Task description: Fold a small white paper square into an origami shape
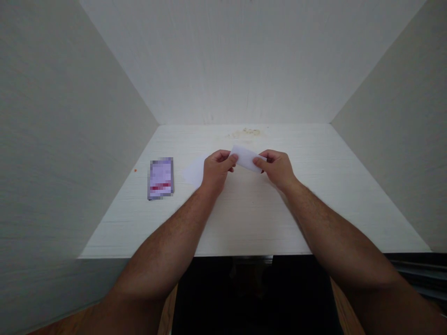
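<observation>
Between my two hands is a small white piece of paper (246, 157), tilted so its right end hangs lower. My left hand (217, 170) pinches its left end, thumb on top. At the right end, the thumb and fingers of my right hand (278, 167) close on it in the same way. Another white sheet of paper (194, 171) lies on the table, partly hidden behind my left hand and wrist. Whether the held paper is folded, I cannot tell.
A blurred purple-and-white rectangular item (160, 178) with a red stripe lies on the white table (237, 223) to the left. Near it is a tiny orange speck (135, 170). Yellowish stains (249, 132) mark the back. Pale walls enclose the table at left, back and right.
</observation>
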The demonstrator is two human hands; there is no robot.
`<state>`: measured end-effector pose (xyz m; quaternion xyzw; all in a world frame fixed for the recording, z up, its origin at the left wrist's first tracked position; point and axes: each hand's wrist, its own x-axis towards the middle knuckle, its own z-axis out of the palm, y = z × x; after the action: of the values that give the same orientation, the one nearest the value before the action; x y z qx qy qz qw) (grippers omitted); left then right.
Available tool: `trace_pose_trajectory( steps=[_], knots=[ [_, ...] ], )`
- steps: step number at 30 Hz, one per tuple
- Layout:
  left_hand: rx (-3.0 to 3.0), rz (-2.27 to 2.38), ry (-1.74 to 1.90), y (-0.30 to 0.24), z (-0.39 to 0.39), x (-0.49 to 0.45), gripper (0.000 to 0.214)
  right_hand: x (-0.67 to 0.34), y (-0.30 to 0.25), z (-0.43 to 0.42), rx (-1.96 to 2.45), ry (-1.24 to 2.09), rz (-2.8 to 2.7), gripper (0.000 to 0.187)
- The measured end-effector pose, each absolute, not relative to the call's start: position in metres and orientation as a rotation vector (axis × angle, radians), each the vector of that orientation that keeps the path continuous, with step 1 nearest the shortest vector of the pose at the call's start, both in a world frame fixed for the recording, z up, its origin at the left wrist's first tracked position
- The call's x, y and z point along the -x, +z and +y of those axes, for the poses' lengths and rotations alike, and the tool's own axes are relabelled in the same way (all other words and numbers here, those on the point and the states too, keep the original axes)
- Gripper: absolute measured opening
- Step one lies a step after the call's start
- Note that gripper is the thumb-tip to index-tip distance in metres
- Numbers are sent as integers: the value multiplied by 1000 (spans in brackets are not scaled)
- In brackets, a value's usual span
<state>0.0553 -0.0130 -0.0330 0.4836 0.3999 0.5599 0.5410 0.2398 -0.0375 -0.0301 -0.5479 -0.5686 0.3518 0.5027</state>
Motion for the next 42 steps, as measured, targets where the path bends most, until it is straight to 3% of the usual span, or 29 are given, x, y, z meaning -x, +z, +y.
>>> trace_pose_trajectory(
  steps=[26, 30, 35, 42],
  knots=[
    [-1178, 1016, 1260, -35, -12, -53, 28, -234, -28, -43, 1308, 866, -1422, 25],
    [-1174, 1038, 1256, -35, -11, -53, 27, -232, -30, -44, 1212, 787, -1368, 36],
    [-1231, 1064, 1257, -36, -11, -53, 26, -231, -28, -44, 1338, 691, -1380, 22],
    [-1226, 1065, 1227, -35, -14, -55, 24, -229, -27, -44, 1411, 664, -1406, 20]
  ],
)
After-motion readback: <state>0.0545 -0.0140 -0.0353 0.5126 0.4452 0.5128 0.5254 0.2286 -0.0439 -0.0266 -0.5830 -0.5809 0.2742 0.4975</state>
